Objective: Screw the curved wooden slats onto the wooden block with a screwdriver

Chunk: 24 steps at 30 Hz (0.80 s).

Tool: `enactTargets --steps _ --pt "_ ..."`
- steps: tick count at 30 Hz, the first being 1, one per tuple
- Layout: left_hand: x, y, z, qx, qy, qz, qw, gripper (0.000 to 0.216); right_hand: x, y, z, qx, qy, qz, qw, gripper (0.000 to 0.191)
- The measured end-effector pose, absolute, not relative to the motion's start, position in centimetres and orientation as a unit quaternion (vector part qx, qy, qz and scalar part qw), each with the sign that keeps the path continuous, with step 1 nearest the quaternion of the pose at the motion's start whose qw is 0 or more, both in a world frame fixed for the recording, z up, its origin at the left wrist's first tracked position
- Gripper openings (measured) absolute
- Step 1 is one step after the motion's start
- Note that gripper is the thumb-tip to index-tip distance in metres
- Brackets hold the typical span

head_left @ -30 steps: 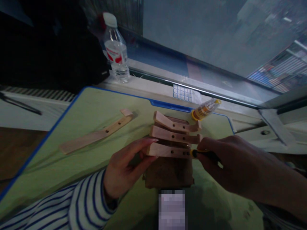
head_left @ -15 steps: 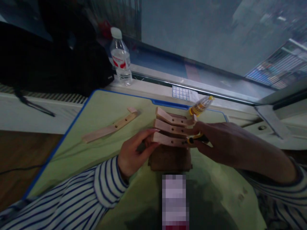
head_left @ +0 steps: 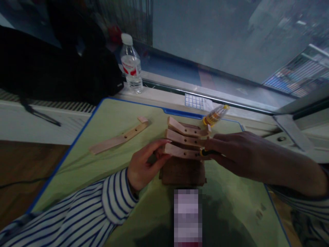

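Observation:
Three curved wooden slats lie side by side across a dark brown wooden block (head_left: 183, 173), each drilled with holes. My left hand (head_left: 144, 164) pinches the left end of the front slat (head_left: 177, 151) between thumb and fingers. My right hand (head_left: 231, 152) is closed around a small screwdriver (head_left: 204, 152) with a yellow and black handle. Its dark tip is at the right hole of that front slat. Behind are the middle slat (head_left: 177, 137) and the rear slat (head_left: 177, 126). My right fingers cover the right ends of the front and middle slats.
A loose curved slat (head_left: 113, 143) lies left on the pale green, blue-edged table (head_left: 84, 185). A clear bottle with a yellow cap (head_left: 215, 115) lies at the back edge. On the sill are a water bottle (head_left: 132, 68) and a dark bag (head_left: 84, 75). A blurred patch covers something near me.
My right hand has turned slightly on the screwdriver, its fingers closer together. My left hand and the slats keep their places; the whole view has shifted a little.

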<state>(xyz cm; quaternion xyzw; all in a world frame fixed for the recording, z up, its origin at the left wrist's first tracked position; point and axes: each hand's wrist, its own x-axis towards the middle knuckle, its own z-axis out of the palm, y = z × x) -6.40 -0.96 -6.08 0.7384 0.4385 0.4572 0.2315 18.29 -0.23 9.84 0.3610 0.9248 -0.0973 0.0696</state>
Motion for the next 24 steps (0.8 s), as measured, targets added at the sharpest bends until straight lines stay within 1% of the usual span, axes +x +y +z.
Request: enactTargets --steps 6,11,24 --pt "-6.49 -1.02 -6.28 0.741 0.426 0.470 0.221 0.032 17.98 -0.29 9.81 0.346 0.930 -0.109 0.062 0.021" --pt "-6.57 -1.20 -6.21 0.739 0.430 0.463 0.235 0.033 17.92 -0.21 9.56 0.348 0.927 -0.120 0.065 0.020" --pt "-6.58 -1.29 -6.20 0.735 0.424 0.475 0.232 0.034 17.85 -0.68 9.07 0.414 0.898 -0.140 0.048 0.016"
